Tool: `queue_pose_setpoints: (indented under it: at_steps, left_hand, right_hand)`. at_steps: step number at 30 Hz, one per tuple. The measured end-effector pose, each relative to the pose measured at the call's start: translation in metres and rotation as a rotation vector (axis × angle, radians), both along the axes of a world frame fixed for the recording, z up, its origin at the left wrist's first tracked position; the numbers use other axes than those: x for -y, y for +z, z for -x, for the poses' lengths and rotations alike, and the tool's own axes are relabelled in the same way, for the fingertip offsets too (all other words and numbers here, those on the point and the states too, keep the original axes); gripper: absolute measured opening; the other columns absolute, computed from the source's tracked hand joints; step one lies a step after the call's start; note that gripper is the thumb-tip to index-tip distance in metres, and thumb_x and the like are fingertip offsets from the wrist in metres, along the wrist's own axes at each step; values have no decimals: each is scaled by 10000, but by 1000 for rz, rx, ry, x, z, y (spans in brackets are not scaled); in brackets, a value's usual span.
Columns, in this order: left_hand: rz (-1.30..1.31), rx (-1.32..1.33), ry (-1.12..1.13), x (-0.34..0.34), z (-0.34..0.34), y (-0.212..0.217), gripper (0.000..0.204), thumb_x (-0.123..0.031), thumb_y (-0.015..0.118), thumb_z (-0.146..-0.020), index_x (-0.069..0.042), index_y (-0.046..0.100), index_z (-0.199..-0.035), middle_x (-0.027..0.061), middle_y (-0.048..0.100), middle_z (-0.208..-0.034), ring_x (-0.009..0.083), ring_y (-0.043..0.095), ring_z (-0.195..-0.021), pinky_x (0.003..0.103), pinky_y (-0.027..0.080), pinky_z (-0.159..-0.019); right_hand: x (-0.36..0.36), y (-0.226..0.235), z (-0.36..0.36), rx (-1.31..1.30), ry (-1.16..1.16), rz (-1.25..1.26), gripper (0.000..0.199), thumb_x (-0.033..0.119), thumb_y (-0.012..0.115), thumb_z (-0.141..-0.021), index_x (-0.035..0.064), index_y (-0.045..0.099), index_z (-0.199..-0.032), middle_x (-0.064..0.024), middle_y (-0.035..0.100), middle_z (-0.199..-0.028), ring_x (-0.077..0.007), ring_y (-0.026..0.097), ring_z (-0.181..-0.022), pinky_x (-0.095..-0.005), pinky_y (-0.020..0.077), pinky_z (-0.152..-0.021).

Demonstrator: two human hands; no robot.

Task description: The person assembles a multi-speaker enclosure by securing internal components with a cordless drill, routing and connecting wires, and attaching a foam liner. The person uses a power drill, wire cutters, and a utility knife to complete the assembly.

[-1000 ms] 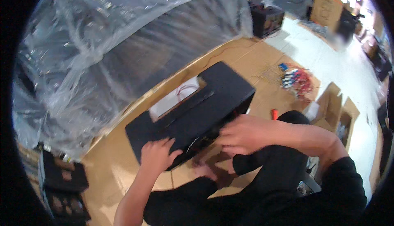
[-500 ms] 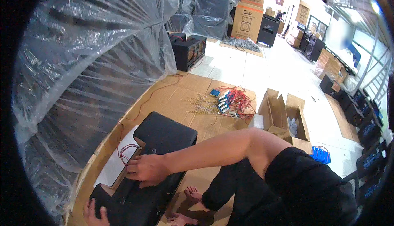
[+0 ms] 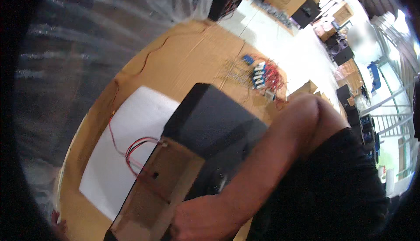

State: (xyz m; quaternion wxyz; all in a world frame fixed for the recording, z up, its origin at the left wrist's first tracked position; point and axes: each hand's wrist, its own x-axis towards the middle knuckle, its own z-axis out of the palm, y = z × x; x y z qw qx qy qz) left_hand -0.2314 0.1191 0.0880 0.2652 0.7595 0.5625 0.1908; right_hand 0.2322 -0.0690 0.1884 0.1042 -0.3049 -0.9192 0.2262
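A black speaker cabinet point(image 3: 223, 127) lies tilted on a white foam sheet point(image 3: 105, 175). Its long recess point(image 3: 175, 171) faces up toward me, showing bare brown wood inside. Thin red and black wires point(image 3: 133, 151) loop out of the recess over the foam. My right hand point(image 3: 201, 219) is at the recess's near edge, touching the cabinet; its fingers are blurred and partly hidden. At the lower left, only a dim, blurred bit of my left hand point(image 3: 57, 225) appears, away from the cabinet, so its grip does not show.
Flattened cardboard point(image 3: 175, 57) covers the floor under the foam. Beyond the cabinet lies a pile of red wires point(image 3: 274, 77) with blue-and-white parts. Plastic-wrapped stacks point(image 3: 100, 31) stand at left. An open carton point(image 3: 308, 87) is partly behind my right arm; speakers point(image 3: 343, 52) stand farther back.
My view has tilted and come closer to the cabinet. The cabinet has turned, exposing more of its recess and the foam. My left hand has left the cabinet; my right hand has shifted along the recess.
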Motion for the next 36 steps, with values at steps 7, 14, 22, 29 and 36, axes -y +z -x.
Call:
queue_pose_setpoints:
  at_steps: [7,14,22,29,36]
  left_hand:
    - [390,218,78,-19,46,-4,413,-319,489,-976,28,613,-1161,130,616,-1199,196,599,-938,317,460,-801]
    - [720,-315,-182,257,123,63,321,-167,493,-1000,4,626,-1236,103,666,-1212,157,652,-952,274,506,-688]
    - [1084,7,146,528,87,283,335,-187,509,-992,-8,610,-1257,115,669,-1175,173,663,-895,272,513,-673]
    - [1093,487,748,550,42,465,420,-282,530,-993,-12,549,-1313,130,662,-1145,200,669,-888,296,533,-687]
    - [1306,-76,433,508,121,415,433,-278,590,-972,-41,540,-1330,163,668,-1135,246,676,-954,329,545,-698]
  right_hand:
    - [11,27,19,146,-244,447,240,259,654,-776,21,649,-813,-134,678,-758,-332,691,-690,-419,564,-614]
    - [-16,39,30,407,-130,805,397,337,721,-755,27,691,-1000,-141,678,-1078,-324,637,-1064,-451,544,-847]
    - [-9,3,70,820,-112,792,344,288,787,-685,189,745,-1012,-21,712,-958,-293,681,-908,-502,568,-652]
    - [-12,145,36,724,-493,972,337,322,755,-710,144,746,-996,-41,717,-1020,-262,678,-981,-410,560,-760]
    - [47,295,-25,701,-607,1108,583,595,659,-783,81,716,-1054,-101,685,-1066,-321,646,-1036,-461,515,-847]
